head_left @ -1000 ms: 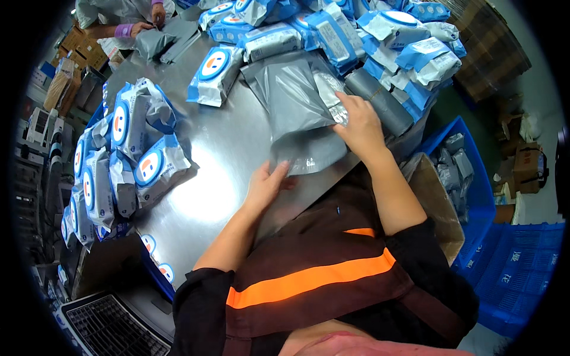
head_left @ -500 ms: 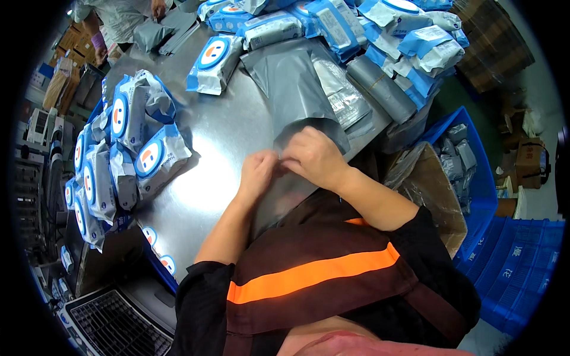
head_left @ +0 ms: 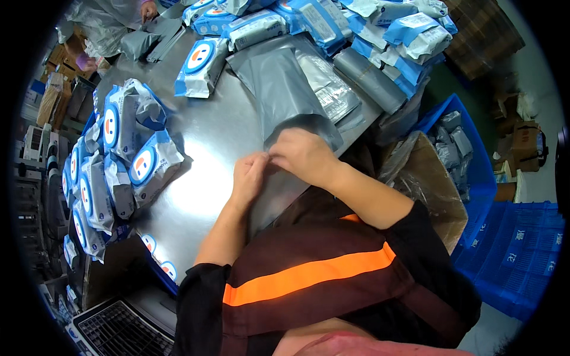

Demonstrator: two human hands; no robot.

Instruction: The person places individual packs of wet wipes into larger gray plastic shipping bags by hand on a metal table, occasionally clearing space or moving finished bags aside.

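A flat grey plastic mailing bag (head_left: 276, 83) lies on the metal table, its dark mouth curling up toward me. At that near edge my right hand (head_left: 306, 155) is closed, fingers bent over the rim of the bag. My left hand (head_left: 249, 174) is pinched shut at the bag's near left corner, its fingertips meeting those of the right hand. What exactly lies between the fingertips is partly hidden. Beside the bag are a silvery stack of flat bags (head_left: 329, 89) and a grey roll of bags (head_left: 371, 80).
Blue-and-white wipes packs (head_left: 145, 166) stand grouped at the left; more packs (head_left: 320, 24) are heaped at the far side. A cardboard box (head_left: 433, 190) and a blue crate (head_left: 484, 172) of grey parcels stand at the right. Another person's hand (head_left: 148, 10) shows at the far left.
The view has shifted slightly, so the table's things sit a little further left. Both hands stay together at the bag's mouth, with the right fingers bent a little differently.
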